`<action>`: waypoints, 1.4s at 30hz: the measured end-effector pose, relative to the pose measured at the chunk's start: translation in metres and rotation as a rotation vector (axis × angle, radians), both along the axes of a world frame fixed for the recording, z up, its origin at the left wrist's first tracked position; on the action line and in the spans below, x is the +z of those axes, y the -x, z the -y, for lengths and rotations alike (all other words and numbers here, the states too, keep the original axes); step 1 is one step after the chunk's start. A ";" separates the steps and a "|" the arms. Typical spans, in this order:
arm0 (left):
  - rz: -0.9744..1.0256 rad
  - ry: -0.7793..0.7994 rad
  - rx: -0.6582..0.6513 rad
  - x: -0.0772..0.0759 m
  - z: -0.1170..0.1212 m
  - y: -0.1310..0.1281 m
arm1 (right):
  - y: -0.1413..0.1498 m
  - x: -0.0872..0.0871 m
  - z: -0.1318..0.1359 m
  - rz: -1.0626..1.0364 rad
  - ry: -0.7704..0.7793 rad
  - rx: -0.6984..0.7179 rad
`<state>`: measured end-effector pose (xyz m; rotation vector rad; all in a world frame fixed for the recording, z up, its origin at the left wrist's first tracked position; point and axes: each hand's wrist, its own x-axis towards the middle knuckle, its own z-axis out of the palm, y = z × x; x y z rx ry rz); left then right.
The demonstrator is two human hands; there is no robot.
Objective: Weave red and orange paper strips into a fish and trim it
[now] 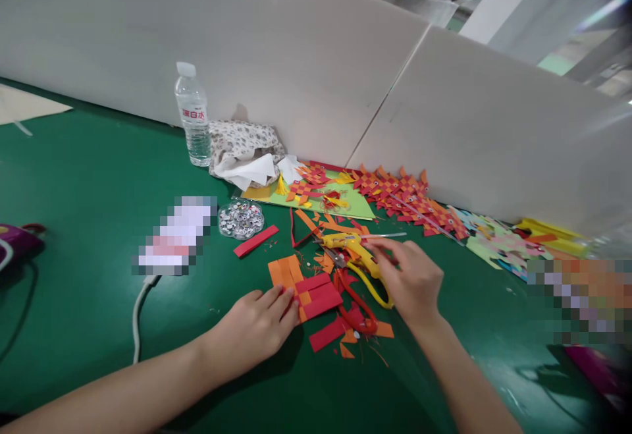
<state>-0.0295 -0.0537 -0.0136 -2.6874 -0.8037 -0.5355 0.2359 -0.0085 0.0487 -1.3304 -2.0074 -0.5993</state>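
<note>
My left hand (pixel 257 325) lies flat and open on the green table (pixel 89 184), its fingertips resting on the edge of a woven piece of orange and red paper strips (pixel 303 289). My right hand (pixel 409 279) is just right of that piece, fingers curled around a yellow tool (pixel 348 244) with a thin metal tip. Scissors with red and yellow handle loops (pixel 363 312) lie between the two hands, among loose red and orange paper scraps (pixel 328 334).
A water bottle (pixel 192 114), a patterned cloth pouch (pixel 241 144) and white tissue stand by the white partition (pixel 296 58). A dish of googly eyes (pixel 241 218), a red strip (pixel 255 241), a green sheet (pixel 355 205) and several woven paper figures (pixel 409 200) lie behind. A white cable (pixel 141 309) runs at left.
</note>
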 end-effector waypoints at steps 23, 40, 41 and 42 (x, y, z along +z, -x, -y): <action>0.200 0.247 0.252 0.007 -0.011 0.002 | 0.083 -0.022 0.022 0.204 0.524 0.404; 0.280 0.425 0.272 0.014 -0.043 0.035 | 0.086 -0.037 0.023 0.033 0.574 0.466; 0.301 0.446 0.264 0.014 -0.043 0.034 | 0.085 -0.037 0.023 0.013 0.589 0.467; 0.327 0.470 0.253 0.014 -0.043 0.034 | 0.085 -0.036 0.023 -0.003 0.601 0.467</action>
